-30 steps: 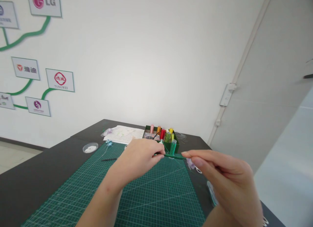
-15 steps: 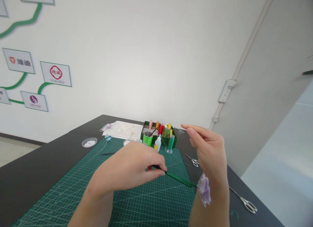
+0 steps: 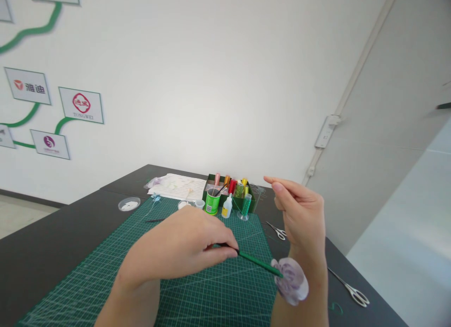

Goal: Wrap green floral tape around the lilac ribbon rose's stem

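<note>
green flower stem (image 3: 259, 263) in left hand (image 3: 190, 240), bloom (image 3: 294, 281) below right hand (image 3: 302, 207)

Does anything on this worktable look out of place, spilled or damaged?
Nothing looks spilled, and the purple flower on the green stem in the left hand shows no clear damage. One untidy bit: a loose curl of green thread lies on the black table beside the closer scissors, perhaps a stray offcut.

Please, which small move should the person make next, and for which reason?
Perhaps lower the right hand to steady the green stem near the purple flower: only the left hand grips the stem, at the end away from the flower, while the right fingertips are raised off it.
</note>
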Tool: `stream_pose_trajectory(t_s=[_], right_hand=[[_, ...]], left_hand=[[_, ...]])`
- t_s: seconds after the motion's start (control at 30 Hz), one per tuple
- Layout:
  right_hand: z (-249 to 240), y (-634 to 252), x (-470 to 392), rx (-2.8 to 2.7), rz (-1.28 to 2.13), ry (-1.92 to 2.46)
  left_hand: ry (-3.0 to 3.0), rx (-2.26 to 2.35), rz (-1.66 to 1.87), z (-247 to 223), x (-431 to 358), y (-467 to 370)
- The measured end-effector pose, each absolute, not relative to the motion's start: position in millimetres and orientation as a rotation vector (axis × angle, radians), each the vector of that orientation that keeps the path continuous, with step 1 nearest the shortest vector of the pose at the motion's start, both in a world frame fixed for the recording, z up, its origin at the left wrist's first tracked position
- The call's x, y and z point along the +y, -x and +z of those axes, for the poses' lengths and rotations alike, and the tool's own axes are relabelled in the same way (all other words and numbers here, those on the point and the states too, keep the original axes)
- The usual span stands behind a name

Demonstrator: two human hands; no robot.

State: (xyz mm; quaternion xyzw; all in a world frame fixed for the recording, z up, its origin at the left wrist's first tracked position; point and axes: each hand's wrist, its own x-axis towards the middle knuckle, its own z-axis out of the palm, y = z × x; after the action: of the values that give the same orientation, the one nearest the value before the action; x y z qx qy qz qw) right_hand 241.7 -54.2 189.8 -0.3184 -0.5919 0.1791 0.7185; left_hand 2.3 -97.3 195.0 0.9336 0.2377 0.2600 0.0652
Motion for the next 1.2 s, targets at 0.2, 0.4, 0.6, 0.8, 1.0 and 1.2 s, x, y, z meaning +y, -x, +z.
stream_pose_trajectory(t_s=[0.2,0.4,0.6,0.8,1.0,1.2], right_hand=[[188,-242,-53,-1.295,0.363,0.684],[190,-242,-52,-1.332,0.35,0.72],[191,-240,-49,-1.398,0.415,0.787],[191,-240,-43,-1.447,0.437,0.799],[194,-237,-46,-1.462,0.448,0.808],[190,-240,-41,-1.546,0.482,0.822]], left_hand=[[-2.814,0.74,0.736,195,-98,-5],[-2.832,0.683,0.777,196,-98,-3],[-2.844,0.558,1.016,197,-100,-1],[-2.832,0.538,1.269,198,-103,0],[-2.834,0.522,1.411,201,-103,-1],[-2.837,0.508,1.568,204,-104,-2]])
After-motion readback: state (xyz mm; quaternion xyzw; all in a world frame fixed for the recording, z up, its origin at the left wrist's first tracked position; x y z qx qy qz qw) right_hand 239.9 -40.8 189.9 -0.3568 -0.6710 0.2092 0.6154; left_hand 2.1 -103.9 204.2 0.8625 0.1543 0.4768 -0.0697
